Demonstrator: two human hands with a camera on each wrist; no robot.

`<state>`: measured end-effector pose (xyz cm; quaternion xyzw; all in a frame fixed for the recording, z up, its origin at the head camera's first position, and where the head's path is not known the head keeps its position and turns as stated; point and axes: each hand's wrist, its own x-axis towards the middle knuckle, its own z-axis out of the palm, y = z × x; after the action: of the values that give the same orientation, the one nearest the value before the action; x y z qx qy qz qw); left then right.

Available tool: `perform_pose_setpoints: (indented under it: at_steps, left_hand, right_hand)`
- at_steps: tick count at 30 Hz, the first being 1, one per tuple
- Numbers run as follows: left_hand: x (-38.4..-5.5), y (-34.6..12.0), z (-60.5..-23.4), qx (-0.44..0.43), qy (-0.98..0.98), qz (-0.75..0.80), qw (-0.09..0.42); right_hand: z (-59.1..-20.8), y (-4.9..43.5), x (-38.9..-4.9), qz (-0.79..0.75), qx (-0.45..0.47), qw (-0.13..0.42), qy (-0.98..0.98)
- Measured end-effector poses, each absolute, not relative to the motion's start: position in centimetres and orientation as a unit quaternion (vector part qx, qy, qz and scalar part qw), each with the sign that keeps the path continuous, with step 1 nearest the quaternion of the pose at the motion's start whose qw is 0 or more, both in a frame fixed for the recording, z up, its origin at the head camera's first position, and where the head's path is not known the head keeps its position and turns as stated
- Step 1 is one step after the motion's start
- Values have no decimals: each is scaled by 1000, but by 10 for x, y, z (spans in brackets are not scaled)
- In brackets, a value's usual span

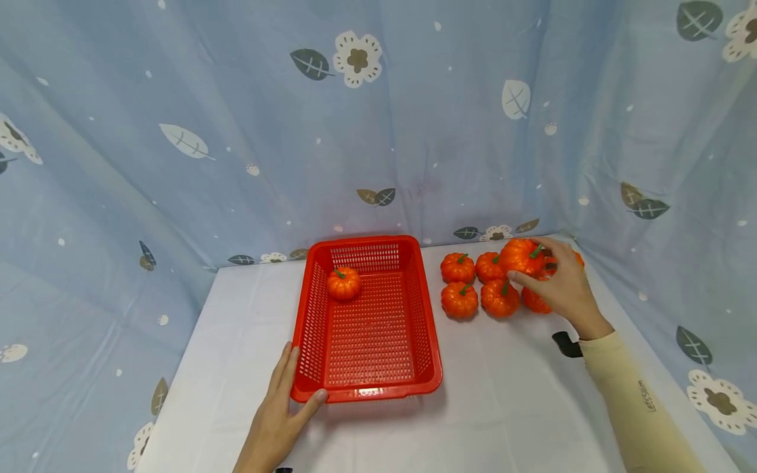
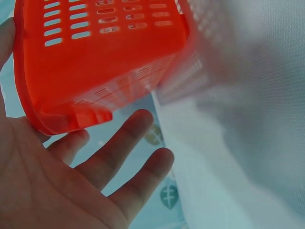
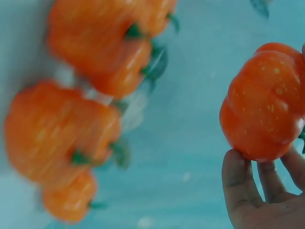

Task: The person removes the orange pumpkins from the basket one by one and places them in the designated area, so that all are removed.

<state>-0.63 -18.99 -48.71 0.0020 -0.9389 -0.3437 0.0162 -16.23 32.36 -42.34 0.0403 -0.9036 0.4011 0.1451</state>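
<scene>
My right hand (image 1: 562,279) grips a small orange toy pumpkin (image 1: 522,257) with a green stem, at the right of the table. In the right wrist view this pumpkin (image 3: 264,105) sits between thumb and fingers, raised off the other pumpkins (image 3: 57,133). At the near left corner of a red plastic basket (image 1: 367,393), my left hand (image 1: 275,407) lies with its thumb at the front rim and its fingers along the left side. Those fingers look straight and spread in the left wrist view, beside the basket wall (image 2: 105,57). One pumpkin (image 1: 344,284) lies inside the basket, towards its far left.
Several more pumpkins (image 1: 459,301) stand in rows right of the basket, partly hidden by my right hand. A black object (image 1: 566,344) lies near my right wrist. White cloth covers the table (image 1: 485,394); a blue patterned curtain (image 1: 378,131) surrounds its back and sides.
</scene>
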Motion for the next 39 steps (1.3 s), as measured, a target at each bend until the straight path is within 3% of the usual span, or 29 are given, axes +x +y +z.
perform_pose_setpoints:
  at_steps: [4,12,21,39]
  left_hand:
    - [-6,-190,-487,4,-939,-343,15]
    - [-6,-192,-487,7,-938,-346,13]
    - [-6,-192,-487,12,-938,-345,5]
    - [-7,-189,-487,7,-939,-344,21]
  right_hand:
    - [-430,350,-157,396,-3,158,-904]
    - [-450,391,-154,372,-78,133,-915]
    - [-472,425,-156,358,-121,54,-924]
    - [-489,441,-162,346,-152,0,-926]
